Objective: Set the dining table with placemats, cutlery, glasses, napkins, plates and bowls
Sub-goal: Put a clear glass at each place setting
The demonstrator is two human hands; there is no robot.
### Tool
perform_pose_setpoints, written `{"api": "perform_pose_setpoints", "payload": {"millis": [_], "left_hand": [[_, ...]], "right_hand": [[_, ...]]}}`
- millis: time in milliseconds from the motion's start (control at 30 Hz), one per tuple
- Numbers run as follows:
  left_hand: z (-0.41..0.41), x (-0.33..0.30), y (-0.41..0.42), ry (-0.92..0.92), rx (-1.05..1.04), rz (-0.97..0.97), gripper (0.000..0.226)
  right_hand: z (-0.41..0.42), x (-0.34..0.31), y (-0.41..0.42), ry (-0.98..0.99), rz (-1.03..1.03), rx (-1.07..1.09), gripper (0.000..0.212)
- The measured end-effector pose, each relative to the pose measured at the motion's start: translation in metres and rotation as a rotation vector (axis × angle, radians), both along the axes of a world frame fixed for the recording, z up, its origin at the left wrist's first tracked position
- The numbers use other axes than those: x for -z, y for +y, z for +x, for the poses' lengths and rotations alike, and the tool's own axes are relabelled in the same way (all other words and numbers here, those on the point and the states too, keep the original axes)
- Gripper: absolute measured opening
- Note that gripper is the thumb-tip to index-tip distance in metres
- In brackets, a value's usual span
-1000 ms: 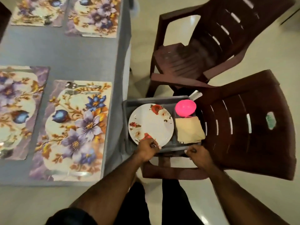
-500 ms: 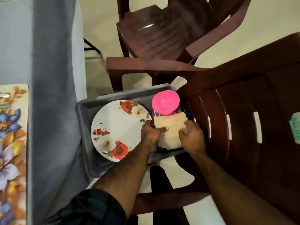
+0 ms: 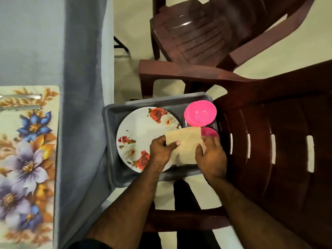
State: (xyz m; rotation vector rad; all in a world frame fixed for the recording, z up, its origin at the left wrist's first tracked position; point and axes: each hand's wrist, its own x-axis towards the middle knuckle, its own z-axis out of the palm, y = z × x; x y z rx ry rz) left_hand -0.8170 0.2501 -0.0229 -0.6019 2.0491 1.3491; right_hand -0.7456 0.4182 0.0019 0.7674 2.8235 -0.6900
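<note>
Both grips, left hand (image 3: pixel 160 153) and right hand (image 3: pixel 210 157), pinch napkin (image 3: pixel 185 145) edges over tray (image 3: pixel 110 126).

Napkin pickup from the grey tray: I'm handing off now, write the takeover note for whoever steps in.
Left hand: pinches the beige napkins at their left edge.
Right hand: holds their right side.
Napkins are lifted partly over the rose plate in the grey tray on the chair.
Pink bowl sits in the tray's far right corner; more pink shows beneath the napkins.
Done: floral placemat on the table with cutlery.
Left: napkins, plate, bowl. No glasses in view.
</note>
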Motion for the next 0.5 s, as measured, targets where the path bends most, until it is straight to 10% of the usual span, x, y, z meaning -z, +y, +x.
{"api": "perform_pose_setpoints", "payload": {"millis": [500], "left_hand": [[-0.042,0.013,-0.136,-0.011,0.06,-0.504,0.068]], "right_hand": [[-0.031,0.054,-0.106,-0.484,0.103,-0.716,0.068]]}}
